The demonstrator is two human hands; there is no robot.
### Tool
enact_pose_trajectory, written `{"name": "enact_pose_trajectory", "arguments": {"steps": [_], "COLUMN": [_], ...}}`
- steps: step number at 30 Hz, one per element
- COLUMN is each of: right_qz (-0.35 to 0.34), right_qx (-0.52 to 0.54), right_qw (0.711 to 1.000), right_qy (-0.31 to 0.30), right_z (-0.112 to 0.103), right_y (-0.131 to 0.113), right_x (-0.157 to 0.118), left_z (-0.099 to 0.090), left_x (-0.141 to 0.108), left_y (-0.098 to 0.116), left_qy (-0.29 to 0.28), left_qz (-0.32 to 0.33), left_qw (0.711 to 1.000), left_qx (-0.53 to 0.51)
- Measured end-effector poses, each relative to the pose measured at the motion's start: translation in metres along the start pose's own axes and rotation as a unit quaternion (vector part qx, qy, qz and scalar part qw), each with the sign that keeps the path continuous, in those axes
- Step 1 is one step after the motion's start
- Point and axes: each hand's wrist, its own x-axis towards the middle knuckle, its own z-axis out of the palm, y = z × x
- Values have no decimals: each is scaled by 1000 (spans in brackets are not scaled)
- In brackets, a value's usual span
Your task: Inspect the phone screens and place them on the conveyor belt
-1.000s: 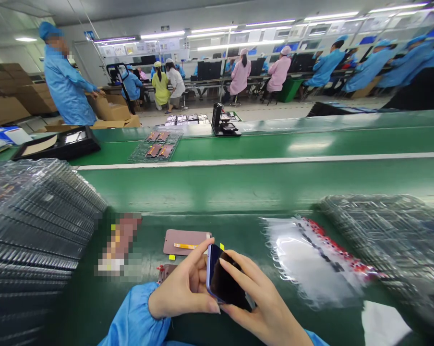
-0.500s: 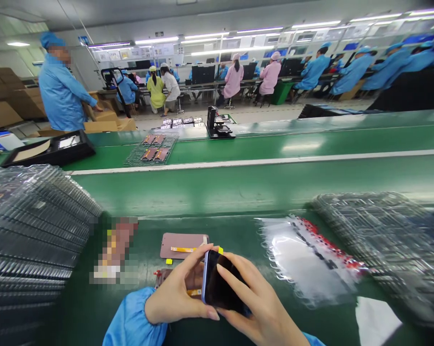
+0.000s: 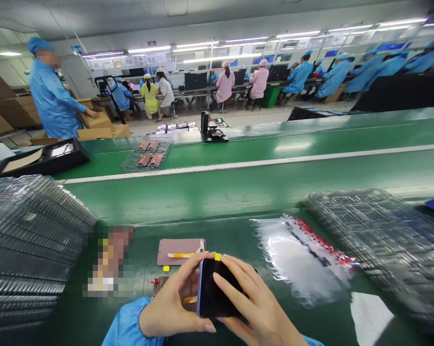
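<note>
A dark-screened phone (image 3: 222,290) with a bluish edge and a yellow tab at its top is held between both hands, tilted up. My left hand (image 3: 177,300) grips its left edge, thumb at the bottom and fingers at the top. My right hand (image 3: 255,300) wraps the right side, with a finger lying on the screen. Behind the left hand lies a pinkish-brown panel (image 3: 181,246) with an orange flex strip and a yellow tab below it. Another panel (image 3: 158,284) is mostly hidden by the left hand.
Stacked clear trays (image 3: 33,250) rise at left; more trays (image 3: 375,230) lie at right. Plastic sleeves with red tabs (image 3: 303,259) and white paper (image 3: 370,317) lie right of my hands. Beyond the belt, a black stand (image 3: 211,129) and people sit or stand.
The view has shifted slightly, so the surroundings appear a little left and mostly lower. Both hands keep hold of the phone, with little change in grip.
</note>
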Motion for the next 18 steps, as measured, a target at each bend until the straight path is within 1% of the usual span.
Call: {"name": "enact_pose_trajectory", "arguments": {"steps": [7,12,18], "right_qz": [0,4,8], "right_qx": [-5,-1,14], "right_qw": [1000,1000,1000], "right_qy": [3,1,0], "right_z": [-4,-4,-5], "right_y": [-2,-3,-3], "right_x": [4,5,5], "left_z": [-4,-6,-5], "left_x": [-2,-3,-3], "left_y": [-4,-6,-4], "left_qy": [1,-1,-7], "left_qz": [19,7,21], "left_qw": [1000,1000,1000], "left_qx": [11,13,22]}}
